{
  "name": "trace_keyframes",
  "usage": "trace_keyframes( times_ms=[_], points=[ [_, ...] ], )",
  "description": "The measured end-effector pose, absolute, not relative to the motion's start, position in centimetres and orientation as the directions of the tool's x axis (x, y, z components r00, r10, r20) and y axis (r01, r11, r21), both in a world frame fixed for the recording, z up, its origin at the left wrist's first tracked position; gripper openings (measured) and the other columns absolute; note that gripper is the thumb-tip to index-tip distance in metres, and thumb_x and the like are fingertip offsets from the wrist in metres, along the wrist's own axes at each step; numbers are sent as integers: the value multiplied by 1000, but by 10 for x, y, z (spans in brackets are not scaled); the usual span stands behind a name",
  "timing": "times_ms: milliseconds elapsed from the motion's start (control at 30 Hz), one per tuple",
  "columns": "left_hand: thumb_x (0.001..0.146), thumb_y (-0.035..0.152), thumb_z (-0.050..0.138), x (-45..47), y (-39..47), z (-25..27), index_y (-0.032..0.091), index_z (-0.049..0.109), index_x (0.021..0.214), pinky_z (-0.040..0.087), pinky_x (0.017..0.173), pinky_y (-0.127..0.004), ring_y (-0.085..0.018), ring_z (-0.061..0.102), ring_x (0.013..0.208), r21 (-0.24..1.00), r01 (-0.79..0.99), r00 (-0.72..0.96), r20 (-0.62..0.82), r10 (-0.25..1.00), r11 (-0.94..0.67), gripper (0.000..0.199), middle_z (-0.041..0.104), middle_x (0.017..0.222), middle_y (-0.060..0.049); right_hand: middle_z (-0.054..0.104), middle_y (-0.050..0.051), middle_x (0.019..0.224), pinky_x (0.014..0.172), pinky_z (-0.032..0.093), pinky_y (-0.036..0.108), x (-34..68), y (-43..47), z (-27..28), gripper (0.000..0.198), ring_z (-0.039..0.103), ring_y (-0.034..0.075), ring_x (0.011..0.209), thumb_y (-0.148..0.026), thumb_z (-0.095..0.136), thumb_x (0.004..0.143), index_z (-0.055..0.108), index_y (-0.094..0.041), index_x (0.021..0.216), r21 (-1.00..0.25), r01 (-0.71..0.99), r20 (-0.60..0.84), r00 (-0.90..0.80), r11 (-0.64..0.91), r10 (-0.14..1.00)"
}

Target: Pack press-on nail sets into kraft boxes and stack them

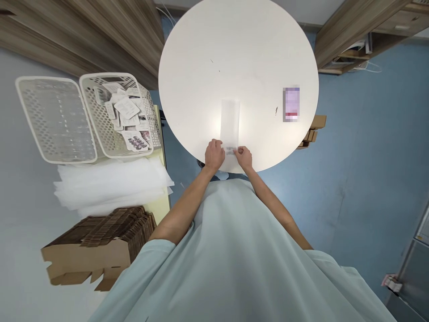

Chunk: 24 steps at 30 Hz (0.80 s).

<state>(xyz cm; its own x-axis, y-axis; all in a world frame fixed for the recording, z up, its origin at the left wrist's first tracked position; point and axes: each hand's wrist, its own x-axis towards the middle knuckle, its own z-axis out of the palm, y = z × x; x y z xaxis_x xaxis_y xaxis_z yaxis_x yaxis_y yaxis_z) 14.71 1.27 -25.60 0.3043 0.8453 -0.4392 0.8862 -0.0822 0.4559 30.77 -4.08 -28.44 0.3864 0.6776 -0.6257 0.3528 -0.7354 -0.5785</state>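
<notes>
A narrow strip of translucent white packing foam (230, 118) lies lengthwise on the round white table (241, 49), its near end at the table's front edge. Small dark shapes (230, 150) show through the foam between my hands; what they belong to is blurred. On the strip's left edge, my left hand (215, 154) has its fingers curled over the foam. My right hand (243, 157) pinches the opposite edge between thumb and fingers. Both hands are level with the dark shapes.
A phone-like pixelated object (291, 104) lies at the table's right. To the left stand an open white basket (152, 120) of printed packets (127, 112), a stack of foam sheets (114, 183) and folded cardboard boxes (90, 255). Small brown boxes (311, 134) sit beyond the table's right edge.
</notes>
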Motion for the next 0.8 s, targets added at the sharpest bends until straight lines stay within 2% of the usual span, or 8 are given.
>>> trace_keyframes(
  times_ms=[133, 267, 400, 467, 533, 667, 733, 800],
  points=[
    [106, 18, 38, 142, 9, -252, 14, 57, 149, 40, 125, -51, -32, 46, 154, 579, 725, 629, -337, 701, -373, 48, 51, 164, -20, 82, 10, 110, 98, 59, 40, 312, -42, -287, 23, 76, 25, 105, -41, 72, 94, 70, -22, 107, -590, 328, -626, 390, -738, 675],
    [109, 37, 46, 137, 2, -254, 15, 53, 157, 33, 131, -54, -34, 38, 162, 618, 670, 704, -355, 615, -411, 54, 44, 172, -20, 83, 9, 104, 93, 62, 40, 316, -42, -293, 28, 78, 24, 98, -43, 75, 91, 72, -21, 107, -604, 187, -677, 391, -774, 623],
    [96, 58, 69, 132, 1, -254, 16, 43, 166, 20, 136, -56, -38, 28, 167, 614, 651, 735, -361, 574, -446, 86, 34, 178, -20, 82, 9, 101, 83, 64, 36, 319, -40, -299, 30, 77, 21, 87, -43, 79, 89, 72, -19, 105, -617, 30, -721, 379, -787, 580],
    [86, 51, 79, 131, 3, -255, 14, 39, 169, 15, 137, -57, -40, 26, 167, 610, 635, 756, -365, 544, -474, 99, 31, 179, -20, 82, 9, 100, 80, 64, 35, 320, -38, -299, 29, 77, 21, 85, -43, 80, 89, 72, -18, 102, -618, 5, -728, 374, -786, 575],
    [85, 34, 77, 133, 5, -257, 12, 40, 168, 16, 137, -57, -40, 29, 166, 591, 637, 759, -373, 533, -494, 93, 34, 177, -21, 81, 9, 97, 78, 64, 34, 321, -37, -298, 28, 77, 20, 83, -42, 81, 90, 71, -18, 102, -611, 5, -736, 365, -791, 570],
    [82, 5, 56, 138, 7, -260, 10, 52, 161, 29, 133, -57, -35, 45, 158, 552, 683, 718, -388, 579, -478, 78, 49, 169, -21, 80, 7, 97, 83, 64, 36, 324, -38, -286, 28, 76, 20, 78, -39, 73, 97, 70, -18, 114, -608, 142, -714, 332, -781, 616],
    [81, 1, 52, 139, 8, -259, 11, 56, 157, 33, 131, -56, -34, 49, 155, 549, 703, 694, -393, 603, -452, 77, 53, 166, -20, 79, 9, 112, 90, 63, 39, 328, -41, -277, 27, 76, 20, 82, -33, 60, 104, 68, -19, 125, -637, 306, -633, 314, -707, 707],
    [80, 1, 51, 140, 9, -256, 12, 60, 153, 35, 130, -54, -32, 50, 153, 549, 716, 679, -401, 615, -432, 74, 56, 163, -18, 71, 12, 139, 95, 61, 41, 332, -46, -267, 38, 76, 22, 94, -21, 50, 103, 65, -22, 138, -668, 491, -516, 236, -559, 824]
  ],
)
